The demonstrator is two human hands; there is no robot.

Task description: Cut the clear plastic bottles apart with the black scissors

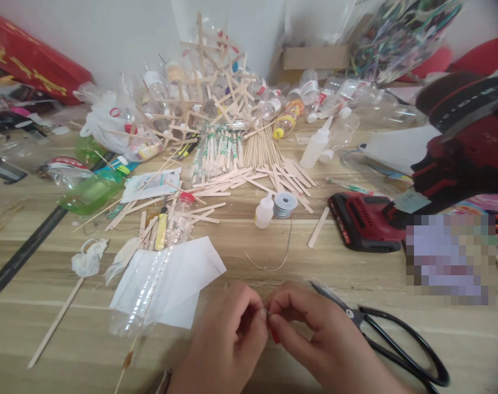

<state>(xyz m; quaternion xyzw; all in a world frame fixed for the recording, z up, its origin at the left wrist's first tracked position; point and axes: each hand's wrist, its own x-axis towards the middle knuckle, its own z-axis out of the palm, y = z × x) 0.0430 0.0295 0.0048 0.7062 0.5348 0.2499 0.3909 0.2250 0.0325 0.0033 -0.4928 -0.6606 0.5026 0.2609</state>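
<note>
My left hand (232,339) and my right hand (314,334) meet at the fingertips, low in the middle of the head view. Both are closed in a pinch on a thin piece of wire (267,312), of which only a short grey bit shows between the fingers. Something small and red is at my right fingertips, too blurred to name. Black-handled scissors (400,334) lie beside my right hand, their blades partly behind it. Beyond the hands stands a spool of wire (285,203), its loose end (269,269) curling over the table.
White paper (203,279) lies under a cut clear bottle (150,295) on the left. A red cordless power tool (368,221) stands at right. Glue bottles (264,210), wooden sticks (216,186), skewers (262,146) and plastic bottles (308,90) crowd the back.
</note>
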